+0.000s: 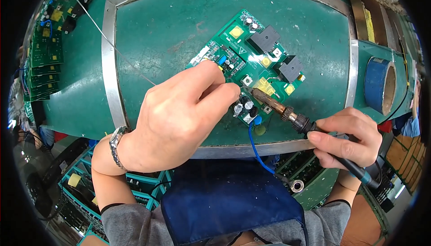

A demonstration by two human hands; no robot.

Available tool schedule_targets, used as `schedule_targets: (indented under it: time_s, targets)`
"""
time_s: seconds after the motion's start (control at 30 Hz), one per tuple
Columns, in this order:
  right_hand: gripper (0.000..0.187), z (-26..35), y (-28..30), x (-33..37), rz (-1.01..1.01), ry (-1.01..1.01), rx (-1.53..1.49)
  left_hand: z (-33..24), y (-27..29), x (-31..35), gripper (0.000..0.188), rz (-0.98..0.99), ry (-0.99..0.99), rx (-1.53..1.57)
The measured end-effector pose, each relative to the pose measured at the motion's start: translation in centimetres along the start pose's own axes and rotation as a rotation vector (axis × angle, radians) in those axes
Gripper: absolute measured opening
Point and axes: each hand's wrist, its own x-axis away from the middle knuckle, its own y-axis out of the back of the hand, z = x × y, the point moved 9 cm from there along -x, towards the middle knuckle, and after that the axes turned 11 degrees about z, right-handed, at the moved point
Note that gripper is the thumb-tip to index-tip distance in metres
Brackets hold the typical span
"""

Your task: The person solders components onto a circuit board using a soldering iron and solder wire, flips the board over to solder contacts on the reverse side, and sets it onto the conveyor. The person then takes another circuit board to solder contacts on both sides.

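Note:
A green circuit board lies tilted on the green work surface, with black block-shaped relays, capacitors and yellow tape patches on it. My right hand grips a soldering iron by its dark handle. Its tip reaches the board beside a yellow patch, close to my left fingertips. My left hand is closed in a pinch over the board's near left part. A thin solder wire runs from the upper left into that hand; its end is hidden by the fingers. One blue wire leaves the board's near corner.
A metal frame borders the work surface. Stacked circuit boards stand at the far left. On the right is a blue tape roll. Teal racks holding boards sit below the bench edge, and a blue apron covers my lap.

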Motion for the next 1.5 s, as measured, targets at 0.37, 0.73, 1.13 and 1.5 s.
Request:
schedule_targets:
  time_s: [0.37,0.73,1.13,1.5]
  targets:
    - [0.025,-1.3,0.3,0.4,-0.013,-0.020,-0.080,0.2,0.5,0.1,0.022,-0.032,0.004,0.027]
    - [0.029,-0.5,1.9,3.9,-0.103,-0.003,-0.039,1.3,1.9,-0.1,0.020,-0.123,0.087,0.025]
    - [0.029,0.2,5.2,20.0,-0.851,-0.949,0.688,2.7,3.2,0.1,0.024,-0.106,0.113,0.102]
    - [0.027,1.4,5.0,21.7,-1.104,-0.873,0.539,1.4,0.8,-0.9,0.034,0.103,-0.098,-0.045]
